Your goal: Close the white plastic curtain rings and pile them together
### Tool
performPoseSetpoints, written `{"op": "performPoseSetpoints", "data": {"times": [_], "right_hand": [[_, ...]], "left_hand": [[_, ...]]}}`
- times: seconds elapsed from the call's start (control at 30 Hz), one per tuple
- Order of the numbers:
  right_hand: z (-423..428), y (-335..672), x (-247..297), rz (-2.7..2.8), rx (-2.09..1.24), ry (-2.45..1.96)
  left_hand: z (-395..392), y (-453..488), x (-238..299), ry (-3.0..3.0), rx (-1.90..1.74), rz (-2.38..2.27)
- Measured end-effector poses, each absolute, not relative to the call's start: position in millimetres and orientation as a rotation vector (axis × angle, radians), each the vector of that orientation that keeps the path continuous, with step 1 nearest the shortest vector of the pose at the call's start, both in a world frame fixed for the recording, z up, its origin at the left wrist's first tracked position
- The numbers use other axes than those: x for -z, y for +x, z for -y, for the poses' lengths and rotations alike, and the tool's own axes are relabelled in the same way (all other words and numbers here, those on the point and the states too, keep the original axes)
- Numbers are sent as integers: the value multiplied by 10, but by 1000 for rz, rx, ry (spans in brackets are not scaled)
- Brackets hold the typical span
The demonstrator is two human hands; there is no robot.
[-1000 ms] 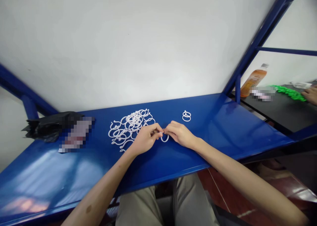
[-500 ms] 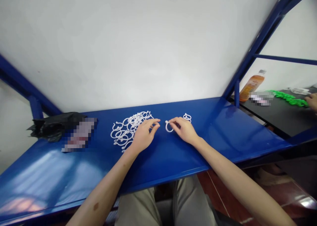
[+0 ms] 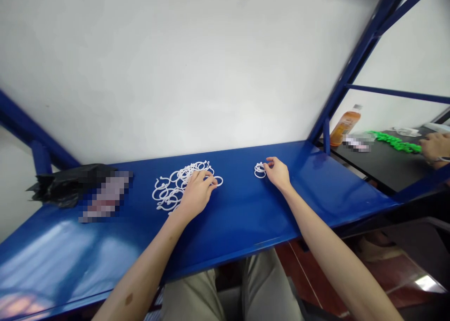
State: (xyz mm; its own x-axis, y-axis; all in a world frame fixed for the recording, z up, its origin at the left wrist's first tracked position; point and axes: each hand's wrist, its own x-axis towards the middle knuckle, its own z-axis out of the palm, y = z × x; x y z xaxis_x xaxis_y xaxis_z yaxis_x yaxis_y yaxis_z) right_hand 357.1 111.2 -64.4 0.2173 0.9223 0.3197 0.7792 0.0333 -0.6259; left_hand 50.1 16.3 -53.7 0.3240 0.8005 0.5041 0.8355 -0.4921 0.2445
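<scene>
A loose pile of white plastic rings [image 3: 176, 185] lies on the blue shelf [image 3: 239, 218]. My left hand [image 3: 197, 192] rests on the pile's right side, its fingers curled around a ring at the edge. My right hand [image 3: 278, 173] reaches further right, where its thumb and fingertips pinch a white ring against a small stack of rings [image 3: 259, 170].
A crumpled black bag [image 3: 66, 185] lies at the left end of the shelf. Blue frame posts [image 3: 348, 72] rise on the right. Beyond them are an orange bottle [image 3: 343, 125], a green chain of pieces [image 3: 395, 143] and another person's hand [image 3: 435, 146] on a dark table.
Both hands held one ring between them. They parted: my right hand carried the ring right to the small stack, and my left hand went back onto the pile.
</scene>
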Motion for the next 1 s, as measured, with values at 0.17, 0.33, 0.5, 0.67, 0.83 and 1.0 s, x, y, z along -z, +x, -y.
{"op": "performPoseSetpoints", "data": {"times": [0.17,0.33,0.5,0.67,0.83,1.0], "right_hand": [[-1064,3533,624,1606,-117,-1638],[-796,3257,521,1780,-130,-1246],[-485,2889,500,2063,-613,-944],[-425,2822,550,2068,-753,-872],[-425,2838,524,2027,-844,-839],[-407,2814,516,2005,-984,-816]], "left_hand": [[-117,559,485,-2548,1077,1444],[-100,587,497,-2626,1184,1413],[-64,635,480,-2706,1097,1411],[-49,711,504,-2700,1150,1425],[-72,701,531,-2604,1200,1477],[-62,670,528,-2542,1043,1424]]}}
